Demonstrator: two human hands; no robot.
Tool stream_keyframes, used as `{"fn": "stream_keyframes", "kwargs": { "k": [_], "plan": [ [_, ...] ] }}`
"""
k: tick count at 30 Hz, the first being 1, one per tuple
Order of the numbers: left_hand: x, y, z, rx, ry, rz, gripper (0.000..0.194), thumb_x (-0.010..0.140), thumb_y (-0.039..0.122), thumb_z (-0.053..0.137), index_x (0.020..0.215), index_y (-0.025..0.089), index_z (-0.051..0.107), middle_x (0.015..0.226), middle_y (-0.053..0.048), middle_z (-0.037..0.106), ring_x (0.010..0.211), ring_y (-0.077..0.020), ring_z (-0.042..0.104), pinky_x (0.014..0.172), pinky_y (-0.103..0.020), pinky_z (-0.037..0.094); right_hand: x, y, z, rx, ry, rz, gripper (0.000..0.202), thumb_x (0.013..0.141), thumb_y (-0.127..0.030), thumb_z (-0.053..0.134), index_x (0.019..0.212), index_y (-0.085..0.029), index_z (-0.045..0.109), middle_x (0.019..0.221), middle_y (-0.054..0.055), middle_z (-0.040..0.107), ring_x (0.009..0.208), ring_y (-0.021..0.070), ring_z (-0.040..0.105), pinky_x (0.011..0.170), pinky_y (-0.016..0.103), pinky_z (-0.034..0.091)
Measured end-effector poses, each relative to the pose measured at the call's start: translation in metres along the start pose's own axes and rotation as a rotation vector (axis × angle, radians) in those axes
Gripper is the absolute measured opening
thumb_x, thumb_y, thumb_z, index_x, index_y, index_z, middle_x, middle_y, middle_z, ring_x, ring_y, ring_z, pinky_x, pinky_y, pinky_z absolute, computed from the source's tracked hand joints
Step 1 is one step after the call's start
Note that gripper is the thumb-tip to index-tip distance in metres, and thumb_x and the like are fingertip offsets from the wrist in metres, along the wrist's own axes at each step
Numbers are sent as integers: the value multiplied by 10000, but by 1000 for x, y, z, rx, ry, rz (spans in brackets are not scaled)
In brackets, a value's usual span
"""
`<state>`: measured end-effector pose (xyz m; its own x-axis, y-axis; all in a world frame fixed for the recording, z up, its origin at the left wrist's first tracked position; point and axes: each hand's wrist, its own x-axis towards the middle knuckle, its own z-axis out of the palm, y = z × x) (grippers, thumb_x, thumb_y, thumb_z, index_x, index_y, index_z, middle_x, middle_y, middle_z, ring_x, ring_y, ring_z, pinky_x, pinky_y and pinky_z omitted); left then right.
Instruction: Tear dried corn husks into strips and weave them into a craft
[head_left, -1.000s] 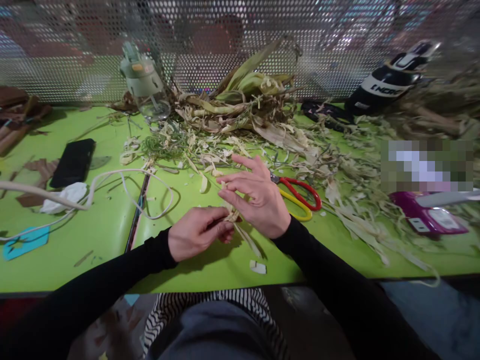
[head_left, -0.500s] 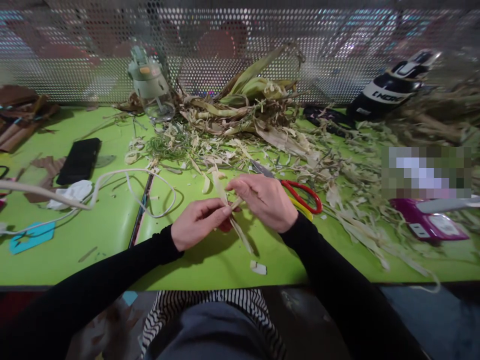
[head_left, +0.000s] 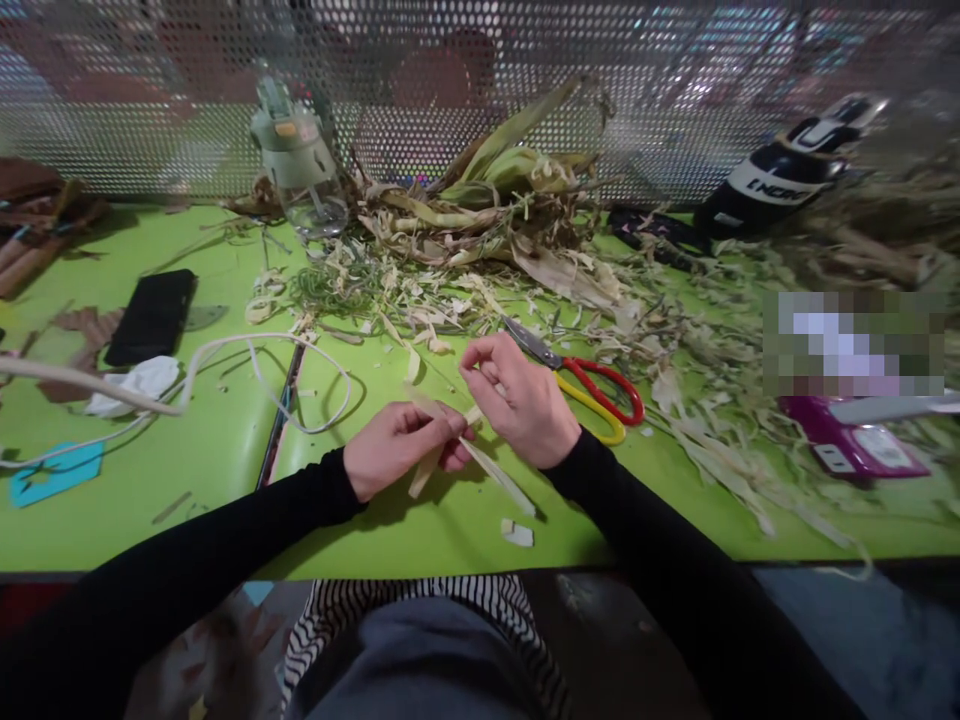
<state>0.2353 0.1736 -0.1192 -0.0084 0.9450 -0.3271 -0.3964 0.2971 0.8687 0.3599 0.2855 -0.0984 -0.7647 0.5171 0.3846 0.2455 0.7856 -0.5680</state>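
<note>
My left hand (head_left: 405,445) is closed, thumb pressed over the fingers, on pale dried corn husk strips (head_left: 504,480). The strips cross at its fingertips; ends stick out upper left, below and lower right. My right hand (head_left: 521,400) hovers just right of the crossing, its fingers loosely curled and apart, with nothing visible between them. A short strip end shows below its thumb. Scissors (head_left: 559,362) with one red and one yellow handle lie beside and behind the right hand, blades pointing away to the left. A small pale scrap (head_left: 517,533) lies on the table in front.
A heap of husks (head_left: 480,210) and shredded scraps spreads along the back and right of the green table (head_left: 202,520). A clear bottle (head_left: 300,165) and a black bottle (head_left: 772,185) stand behind. Left are a phone (head_left: 152,316), white cable (head_left: 225,345) and blue tag (head_left: 56,472).
My right hand has come off the strips and shifted slightly up and left, uncovering more of the scissors. The strips in my left hand have turned, and another end now shows below.
</note>
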Motion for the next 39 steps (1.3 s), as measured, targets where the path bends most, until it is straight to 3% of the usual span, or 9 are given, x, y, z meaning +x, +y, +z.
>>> {"fn": "stream_keyframes", "kwargs": {
  "k": [5, 7, 12, 15, 17, 21, 31, 36, 39],
  "plan": [
    [1, 2, -8, -193, 24, 27, 362, 839, 412, 541, 936, 94, 683, 870, -118, 723, 782, -163, 681, 778, -284, 537, 8, 13, -13, -162, 231, -118, 243, 878, -391, 535, 1017, -196, 492, 1006, 71, 609, 907, 217, 570, 796, 370, 429],
    [3, 4, -12, -251, 53, 59, 313, 854, 331, 511, 1007, 109, 670, 980, -125, 714, 885, -180, 677, 823, -301, 530, 8, 13, -16, -198, 290, -166, 165, 892, -363, 524, 943, -207, 519, 999, 70, 625, 950, 228, 564, 827, 387, 418],
    [6, 11, -14, -275, 173, 123, 221, 828, 206, 579, 1029, 122, 618, 975, -107, 715, 877, -161, 684, 776, -252, 541, 4, 9, -9, -133, 18, -189, 212, 928, -346, 477, 816, -184, 557, 745, 24, 625, 669, 160, 553, 653, 307, 420],
    [7, 12, -14, -304, 198, 150, 199, 780, 174, 650, 958, 136, 569, 928, -81, 719, 833, -159, 690, 770, -275, 553, 2, 6, -2, -184, 117, -218, 212, 885, -388, 543, 853, -181, 575, 906, 65, 643, 839, 209, 567, 737, 350, 417],
    [7, 12, -15, -309, 184, 174, 231, 746, 185, 694, 918, 138, 546, 914, -75, 718, 811, -153, 689, 774, -280, 553, 0, 4, 3, -223, 157, -258, 231, 853, -402, 581, 795, -178, 573, 876, 62, 639, 820, 210, 556, 740, 348, 404],
    [9, 9, -18, -287, 186, 216, 303, 699, 206, 743, 920, 137, 548, 880, -59, 719, 780, -132, 678, 783, -268, 540, -7, -6, 10, -232, 10, -241, 217, 877, -316, 545, 718, -169, 554, 661, 15, 581, 603, 138, 486, 600, 270, 351],
    [8, 8, -15, -58, 132, 263, 247, 723, 299, 717, 876, 117, 649, 834, -34, 695, 772, -127, 649, 766, -253, 524, -10, -22, 5, -73, -148, -245, 288, 841, -158, 468, 559, -179, 410, 530, -38, 401, 497, 87, 331, 518, 235, 262],
    [11, 11, -17, -78, 112, 246, 248, 706, 292, 730, 869, 118, 660, 855, -52, 707, 808, -151, 663, 813, -294, 525, -8, -18, 1, 7, -194, -238, 311, 844, -176, 473, 548, -174, 380, 530, -45, 372, 502, 77, 327, 516, 226, 257],
    [11, 13, -21, -124, 86, 225, 260, 747, 262, 686, 961, 117, 655, 887, -69, 716, 855, -166, 673, 838, -297, 523, -7, -13, 0, 28, -224, -140, 365, 908, -301, 457, 570, -168, 421, 527, -46, 389, 473, 68, 335, 485, 215, 251]
  ]
}}
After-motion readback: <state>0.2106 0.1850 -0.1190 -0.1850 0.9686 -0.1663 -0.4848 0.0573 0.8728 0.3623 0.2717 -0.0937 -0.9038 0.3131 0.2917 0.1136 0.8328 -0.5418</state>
